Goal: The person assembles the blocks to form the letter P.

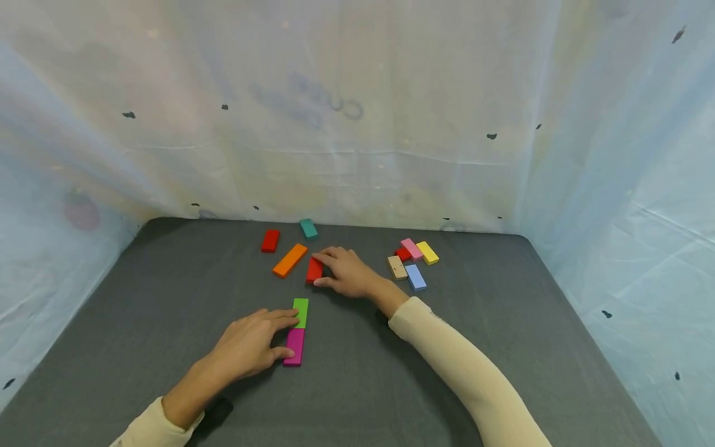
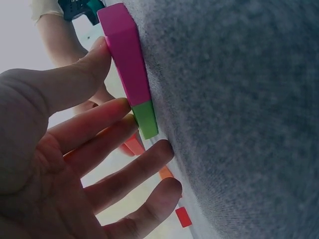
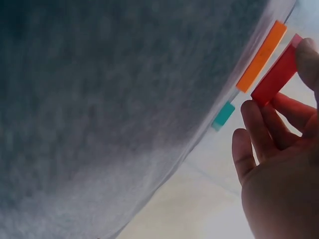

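Observation:
A magenta block (image 1: 294, 347) and a green block (image 1: 301, 312) lie end to end on the dark table, their short ends meeting. My left hand (image 1: 250, 343) is at their left side; its thumb touches the magenta block and its extended forefingers touch near the green one, the other fingers spread apart. Farther forward, my right hand (image 1: 350, 273) pinches a red block (image 3: 277, 74) by its two ends between thumb and fingers. Part of that block is covered by the hand in the head view.
Beyond the hands lie an orange block (image 1: 290, 261), another red block (image 1: 270, 241) and a teal block (image 1: 308, 229). Right of the right hand is a cluster with tan (image 1: 397, 267), blue (image 1: 416, 277), pink (image 1: 411, 248) and yellow (image 1: 427, 252) blocks. A pale curtain (image 1: 357, 155) hangs behind the table.

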